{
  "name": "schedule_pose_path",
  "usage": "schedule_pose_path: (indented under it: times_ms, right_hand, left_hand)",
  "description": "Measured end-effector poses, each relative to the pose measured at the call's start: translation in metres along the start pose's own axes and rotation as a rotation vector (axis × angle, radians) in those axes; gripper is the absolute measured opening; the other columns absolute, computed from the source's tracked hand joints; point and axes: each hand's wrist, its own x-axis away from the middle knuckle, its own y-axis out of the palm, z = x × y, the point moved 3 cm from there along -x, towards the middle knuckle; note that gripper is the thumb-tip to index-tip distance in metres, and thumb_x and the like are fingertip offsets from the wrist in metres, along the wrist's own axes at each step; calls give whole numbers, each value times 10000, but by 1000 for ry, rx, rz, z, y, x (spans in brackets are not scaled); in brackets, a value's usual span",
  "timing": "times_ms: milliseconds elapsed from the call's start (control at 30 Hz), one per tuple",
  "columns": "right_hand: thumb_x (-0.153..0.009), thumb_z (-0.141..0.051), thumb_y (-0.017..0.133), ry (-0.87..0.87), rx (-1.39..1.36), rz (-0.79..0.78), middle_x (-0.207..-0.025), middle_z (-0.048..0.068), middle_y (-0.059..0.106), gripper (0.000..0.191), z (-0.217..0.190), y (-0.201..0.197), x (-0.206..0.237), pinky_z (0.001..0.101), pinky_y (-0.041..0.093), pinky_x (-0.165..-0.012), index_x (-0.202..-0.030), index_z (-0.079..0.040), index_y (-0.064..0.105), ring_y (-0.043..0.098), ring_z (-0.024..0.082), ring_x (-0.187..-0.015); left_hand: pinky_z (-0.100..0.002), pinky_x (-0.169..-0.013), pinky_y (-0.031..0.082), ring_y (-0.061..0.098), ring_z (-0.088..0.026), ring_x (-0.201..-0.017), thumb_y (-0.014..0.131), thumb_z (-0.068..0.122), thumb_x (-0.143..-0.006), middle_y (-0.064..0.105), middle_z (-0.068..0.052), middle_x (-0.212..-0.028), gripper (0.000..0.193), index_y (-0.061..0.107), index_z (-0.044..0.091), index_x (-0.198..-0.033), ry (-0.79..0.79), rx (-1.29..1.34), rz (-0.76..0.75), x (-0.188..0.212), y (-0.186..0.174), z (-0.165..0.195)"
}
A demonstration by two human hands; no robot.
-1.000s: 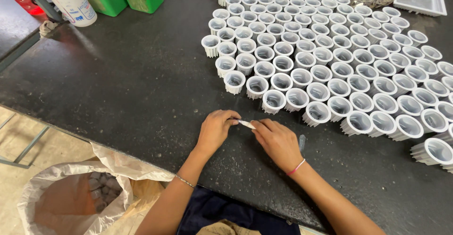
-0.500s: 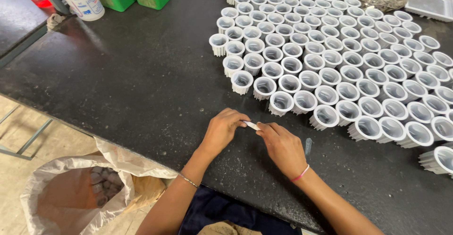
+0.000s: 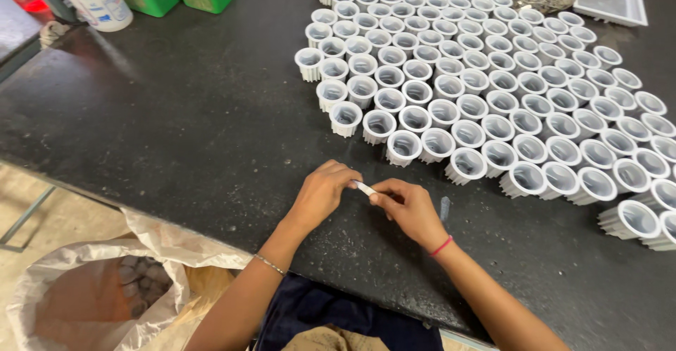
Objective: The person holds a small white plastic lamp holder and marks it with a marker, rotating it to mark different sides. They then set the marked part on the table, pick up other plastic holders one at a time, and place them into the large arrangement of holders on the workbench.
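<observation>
Bare forearms, thin metal bangle [image 3: 270, 264] at left wrist, red thread band [image 3: 441, 246] at right.

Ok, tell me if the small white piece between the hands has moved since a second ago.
Cannot tell: the white piece sits just as near the closest cup; only the camera shifted.

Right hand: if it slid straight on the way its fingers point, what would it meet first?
The right hand points leftward, so it would first meet the small white piece and then the left hand pinching its other end.

Black worktable [image 3: 176, 126], pale floor [image 3: 63, 221]
</observation>
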Motion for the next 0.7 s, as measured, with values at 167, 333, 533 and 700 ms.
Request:
schedule_pose_path:
  times_ms: [167,333,533,700]
  right_hand:
    - [-935,-194,693,85,-116,-81,-830,30,725,240,15,2,-11,272,483,-542,-1093,-26,759,595,91,-635]
    - [-983,-304,563,220,-415,-128,-1031,26,722,348,29,-3,-25,272,582,-657,-1198,-54,673,677,90,-818]
    - [-991,-273,597,222,-384,-130,-941,50,699,314,48,1,-32,275,523,-595,-1145,-22,703,640,113,-747]
    - [-988,-238,610,164,-320,-102,-883,42,698,271,54,7,-29,263,508,-566,-1094,-14,721,637,106,-703]
  left_hand:
    - [-429,-805,522,638,-284,-906,699,67,-851,694,-48,-885,86,711,100,-930,-20,-51,-20,-2,-9,5]
    - [-436,-802,524,633,-294,-934,726,135,-842,693,-58,-922,81,753,135,-919,-182,-291,97,-8,-57,-41]
    - [-437,-752,560,728,-309,-819,743,187,-900,755,-107,-854,80,775,141,-957,-745,-381,352,6,-161,-156]
    - [-327,-591,603,723,-120,-612,619,170,-1025,758,-81,-805,158,649,36,-1104,-822,206,934,2,-220,-210]
